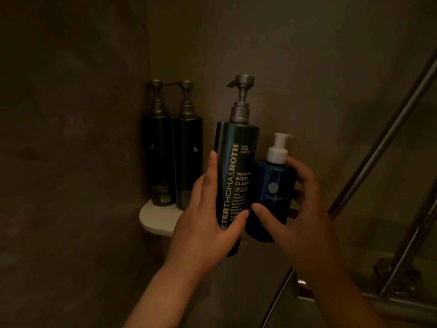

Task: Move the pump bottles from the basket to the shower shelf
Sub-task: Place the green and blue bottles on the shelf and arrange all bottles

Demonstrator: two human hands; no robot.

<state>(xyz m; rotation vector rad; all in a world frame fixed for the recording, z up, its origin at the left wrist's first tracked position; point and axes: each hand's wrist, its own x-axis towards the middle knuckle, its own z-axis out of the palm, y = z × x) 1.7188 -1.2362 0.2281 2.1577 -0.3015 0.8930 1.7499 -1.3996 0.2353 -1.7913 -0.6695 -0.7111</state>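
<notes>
My left hand [208,218] grips a tall dark green pump bottle [236,166] with white lettering and a grey pump, held upright in front of the shelf. My right hand [300,209] holds a shorter blue pump bottle [272,192] with a white pump, pressed against the tall bottle's right side. Both bottles hover at the level of the white corner shower shelf [156,218], just to its right. Two more tall dark pump bottles [172,159] stand side by side on the shelf, deep in the corner. The basket is out of view.
Dark tiled walls meet in the corner behind the shelf. A slanted metal shower rail [383,143] runs along the right wall. A metal tap fitting [397,273] and a horizontal bar sit at the lower right. The light is dim.
</notes>
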